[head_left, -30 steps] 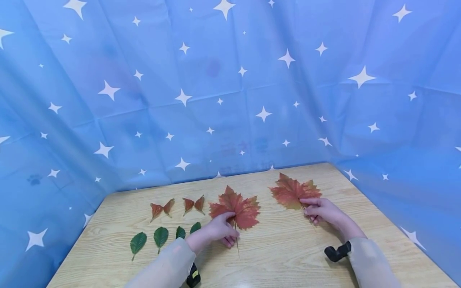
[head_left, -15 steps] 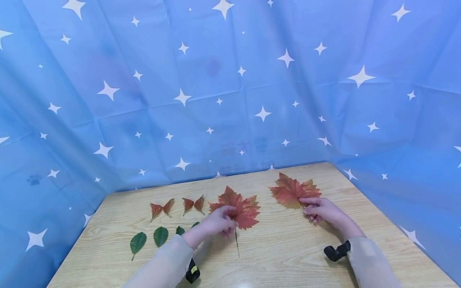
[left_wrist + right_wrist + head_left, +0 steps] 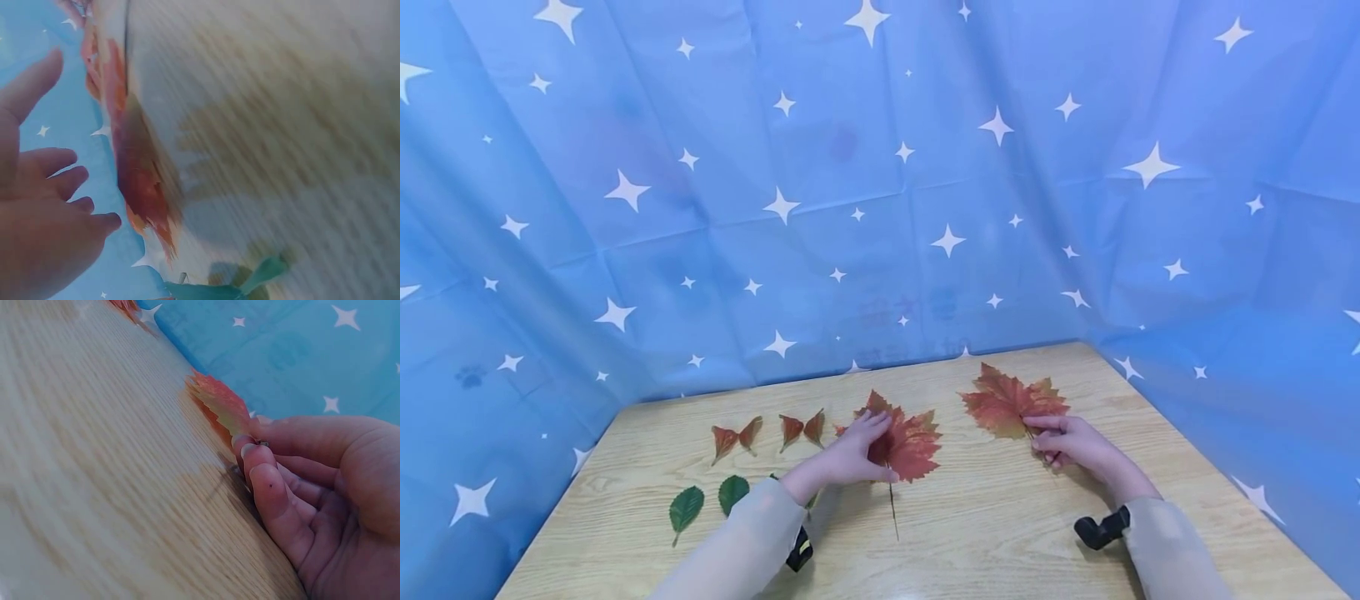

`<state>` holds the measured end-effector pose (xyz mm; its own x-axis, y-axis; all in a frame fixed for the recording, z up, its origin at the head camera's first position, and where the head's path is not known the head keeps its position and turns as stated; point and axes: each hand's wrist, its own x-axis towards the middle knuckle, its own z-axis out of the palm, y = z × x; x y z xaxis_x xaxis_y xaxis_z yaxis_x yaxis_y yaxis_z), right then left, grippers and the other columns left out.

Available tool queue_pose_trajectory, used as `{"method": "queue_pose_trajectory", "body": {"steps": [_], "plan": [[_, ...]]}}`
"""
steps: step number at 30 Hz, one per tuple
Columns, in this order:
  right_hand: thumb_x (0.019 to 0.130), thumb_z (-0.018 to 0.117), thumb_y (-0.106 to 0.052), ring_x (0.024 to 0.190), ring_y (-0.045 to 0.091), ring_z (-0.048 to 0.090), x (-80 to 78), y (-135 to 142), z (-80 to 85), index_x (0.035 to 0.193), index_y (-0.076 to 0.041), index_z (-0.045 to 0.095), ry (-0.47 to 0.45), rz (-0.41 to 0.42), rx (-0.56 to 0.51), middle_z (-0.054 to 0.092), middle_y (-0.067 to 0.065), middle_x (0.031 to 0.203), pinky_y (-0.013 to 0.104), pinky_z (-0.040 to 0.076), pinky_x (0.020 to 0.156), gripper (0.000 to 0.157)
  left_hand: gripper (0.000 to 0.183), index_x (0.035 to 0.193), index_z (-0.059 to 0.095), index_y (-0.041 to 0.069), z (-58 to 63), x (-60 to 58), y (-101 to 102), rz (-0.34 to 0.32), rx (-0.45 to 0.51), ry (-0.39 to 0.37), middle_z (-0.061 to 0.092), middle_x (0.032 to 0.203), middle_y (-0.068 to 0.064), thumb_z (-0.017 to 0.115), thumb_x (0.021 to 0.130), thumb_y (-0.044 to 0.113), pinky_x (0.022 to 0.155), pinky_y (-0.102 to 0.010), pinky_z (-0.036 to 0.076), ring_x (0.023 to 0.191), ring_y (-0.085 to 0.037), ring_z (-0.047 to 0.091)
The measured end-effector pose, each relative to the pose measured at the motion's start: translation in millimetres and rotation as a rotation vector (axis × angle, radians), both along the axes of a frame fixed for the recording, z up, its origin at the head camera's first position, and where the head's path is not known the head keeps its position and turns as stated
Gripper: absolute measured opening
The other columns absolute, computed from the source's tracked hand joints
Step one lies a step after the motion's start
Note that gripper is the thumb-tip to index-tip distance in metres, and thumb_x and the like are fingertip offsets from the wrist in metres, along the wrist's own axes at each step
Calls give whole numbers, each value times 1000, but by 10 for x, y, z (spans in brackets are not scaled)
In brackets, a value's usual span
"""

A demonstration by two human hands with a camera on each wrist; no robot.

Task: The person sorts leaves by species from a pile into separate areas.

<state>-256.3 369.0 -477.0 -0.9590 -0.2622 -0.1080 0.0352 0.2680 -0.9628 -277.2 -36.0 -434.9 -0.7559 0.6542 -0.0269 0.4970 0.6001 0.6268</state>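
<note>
A red maple leaf (image 3: pixel 917 442) with a thin stem (image 3: pixel 892 508) lies mid-table. Over its left part is my left hand (image 3: pixel 853 454), thumb and fingers spread, covering some of the leaf in the head view. In the left wrist view those fingers (image 3: pixel 69 181) look apart from the leaf (image 3: pixel 147 187) and hold nothing. Farther right lies a second maple leaf (image 3: pixel 1003 400), red with yellowish edges. My right hand (image 3: pixel 1071 442) pinches it at the stem base, between thumb and fingertips, as the right wrist view shows; its tip (image 3: pixel 215 400) points away from the hand.
Left of the maple leaves, several small reddish-brown leaves (image 3: pixel 725 440) lie in a back row. Green leaves (image 3: pixel 686 508) form a row in front, partly hidden by my left sleeve (image 3: pixel 745 533). A blue star-patterned cloth (image 3: pixel 850 208) hangs behind the wooden table (image 3: pixel 985 533).
My left hand has let go of the middle leaf's stem, spread its fingers and shifted slightly up and left over the leaf. The right hand and its leaf have stayed in place.
</note>
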Motion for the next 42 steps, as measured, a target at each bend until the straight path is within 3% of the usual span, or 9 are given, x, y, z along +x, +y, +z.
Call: {"method": "queue_pose_trajectory", "body": {"steps": [5,13,32,42], "plan": [[96,57,-5,63,13,54,0,3,-17,146,12,29,-5,9,-7,59,9,79,26,50,55,60,96,154,21,2,-48,-32,25,-29,-134,32,14,160,-15,77,83,36,113,-55,15,146,-36,3],[96,59,-7,64,14,55,-18,1,-20,146,11,31,6,2,16,60,8,80,28,52,57,60,98,153,23,1,-72,-59,43,-8,-205,24,15,159,-17,78,81,38,114,-52,17,146,-35,8],[95,59,-6,65,15,57,2,-33,60,145,14,28,22,16,8,64,9,83,29,53,57,61,94,154,22,4,7,-81,97,-19,-302,-73,11,160,-15,75,84,37,114,-50,17,146,-32,7],[93,63,-6,71,20,61,134,-137,176,144,15,28,44,-17,34,65,18,93,34,56,64,65,93,154,24,4,12,-71,110,-7,-312,-89,11,160,-14,76,84,36,115,-49,17,147,-30,9]]}}
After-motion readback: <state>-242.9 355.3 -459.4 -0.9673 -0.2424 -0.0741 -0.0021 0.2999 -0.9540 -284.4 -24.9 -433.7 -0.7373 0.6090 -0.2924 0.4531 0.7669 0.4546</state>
